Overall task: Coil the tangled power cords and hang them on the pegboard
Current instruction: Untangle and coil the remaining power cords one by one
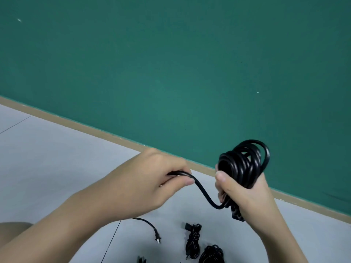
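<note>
Glossy black power cord (244, 162) coiled in gripping right hand (245, 192); loose tail pinched by left hand (152, 179). No legible markings.

- A single wide-angle view from a camera worn on the person's head looks forward and down, from just above the two forearms.
- The frame is tilted: the tan baseboard (117, 136) runs diagonally from mid-left to lower right.
- A green wall (171, 63) fills the upper half; the pale floor (57, 158) fills the lower left.
- The left hand (152, 179) and right hand (245, 192) sit close to the lens, low and centre-right.
- The bottom edge crops cords (192, 242) lying on the floor.
</note>
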Available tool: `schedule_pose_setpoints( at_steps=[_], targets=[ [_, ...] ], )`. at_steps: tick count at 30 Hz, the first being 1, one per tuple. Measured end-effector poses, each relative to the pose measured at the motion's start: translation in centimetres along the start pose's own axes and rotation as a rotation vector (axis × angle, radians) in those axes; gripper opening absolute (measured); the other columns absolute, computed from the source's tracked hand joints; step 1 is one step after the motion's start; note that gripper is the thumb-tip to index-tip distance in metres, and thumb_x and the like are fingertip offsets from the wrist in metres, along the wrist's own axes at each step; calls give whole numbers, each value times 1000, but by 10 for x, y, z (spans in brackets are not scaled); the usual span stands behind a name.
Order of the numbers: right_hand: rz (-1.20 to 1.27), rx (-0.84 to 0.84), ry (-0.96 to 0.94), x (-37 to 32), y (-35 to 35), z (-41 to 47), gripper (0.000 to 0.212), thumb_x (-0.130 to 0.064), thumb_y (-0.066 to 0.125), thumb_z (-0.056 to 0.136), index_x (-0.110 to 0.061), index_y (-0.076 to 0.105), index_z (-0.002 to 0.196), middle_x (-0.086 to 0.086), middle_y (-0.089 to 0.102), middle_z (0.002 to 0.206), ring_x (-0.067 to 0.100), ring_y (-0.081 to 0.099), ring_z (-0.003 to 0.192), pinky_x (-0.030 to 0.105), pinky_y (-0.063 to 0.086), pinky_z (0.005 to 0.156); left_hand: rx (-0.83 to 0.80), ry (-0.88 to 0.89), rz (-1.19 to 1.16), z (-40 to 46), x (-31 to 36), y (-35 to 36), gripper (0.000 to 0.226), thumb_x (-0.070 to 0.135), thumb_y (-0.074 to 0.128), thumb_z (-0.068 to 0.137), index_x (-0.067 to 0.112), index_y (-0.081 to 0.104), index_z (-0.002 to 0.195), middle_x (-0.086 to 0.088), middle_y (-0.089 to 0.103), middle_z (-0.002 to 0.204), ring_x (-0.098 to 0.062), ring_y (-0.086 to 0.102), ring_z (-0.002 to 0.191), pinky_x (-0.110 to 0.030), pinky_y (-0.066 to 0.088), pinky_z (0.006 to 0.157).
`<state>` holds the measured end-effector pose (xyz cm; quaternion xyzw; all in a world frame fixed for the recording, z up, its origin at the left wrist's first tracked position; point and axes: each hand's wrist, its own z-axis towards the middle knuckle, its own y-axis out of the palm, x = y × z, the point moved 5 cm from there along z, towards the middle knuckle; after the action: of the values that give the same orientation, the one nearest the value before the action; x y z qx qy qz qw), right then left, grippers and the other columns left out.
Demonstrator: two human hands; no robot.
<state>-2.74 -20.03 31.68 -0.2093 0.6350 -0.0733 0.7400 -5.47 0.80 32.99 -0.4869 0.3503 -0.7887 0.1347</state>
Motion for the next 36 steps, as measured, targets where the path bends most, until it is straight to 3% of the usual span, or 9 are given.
schedule_pose_setpoints(
  at_steps=[4,6,10,13,16,23,27,30,36],
  targets=[
    [15,-319,-4,-10,36,-2,33,-41,85,59,-24,61,75,-8,53,63,9,51,57,21,40,53,98,32,-112,-2,2,-4,20,37,68,98,28,68,81,7,43,54,-14,38,53,-19,28,52],
    [66,-463,-43,-21,53,-7,25,-24,86,66,-31,67,80,-19,54,67,0,50,62,20,40,60,108,0,-210,-3,1,-4,18,30,76,94,31,68,77,8,38,49,-14,35,50,-16,28,52],
    [38,-484,38,-13,60,-11,27,-11,69,72,-7,43,75,9,37,68,21,37,60,44,34,55,106,-182,-459,-3,-7,-1,26,25,88,79,18,65,70,-9,49,53,-23,35,54,-27,30,54],
    [236,-493,137,-6,64,-17,23,-8,66,67,-5,52,86,13,51,76,26,53,61,42,47,57,131,-258,-527,2,-11,2,43,30,94,71,12,55,64,-4,44,52,-18,32,55,-29,27,53],
    [783,-514,255,-4,68,-21,42,-7,69,61,1,59,101,19,53,88,27,52,66,39,51,58,221,-257,-504,7,-17,-1,56,53,85,75,7,54,67,-10,41,57,-17,32,56,-31,28,54],
    [1207,-310,186,-4,42,-5,48,-13,83,50,-5,65,94,10,54,87,20,53,70,33,52,63,139,-327,-377,9,-25,10,37,42,53,104,19,63,76,5,36,59,-15,33,53,-28,32,51],
    [1180,-211,124,0,35,-2,46,-17,81,51,-6,63,91,10,54,92,24,56,85,35,55,79,97,-381,-498,7,-26,24,37,44,46,102,24,65,77,13,37,56,-19,32,54,-39,33,57],
    [986,-109,115,6,34,-3,43,-19,81,50,-7,71,90,13,63,98,27,63,98,42,52,92,23,-430,-713,4,-17,38,42,23,41,112,14,62,77,10,30,53,-16,21,49,-35,25,54],
    [723,-99,41,-2,47,-13,31,-9,61,71,-8,76,99,22,61,76,28,63,75,33,51,61,-61,-451,-668,3,-3,55,43,25,39,111,10,56,75,2,32,46,-13,35,35,-25,40,47]
  ],
)
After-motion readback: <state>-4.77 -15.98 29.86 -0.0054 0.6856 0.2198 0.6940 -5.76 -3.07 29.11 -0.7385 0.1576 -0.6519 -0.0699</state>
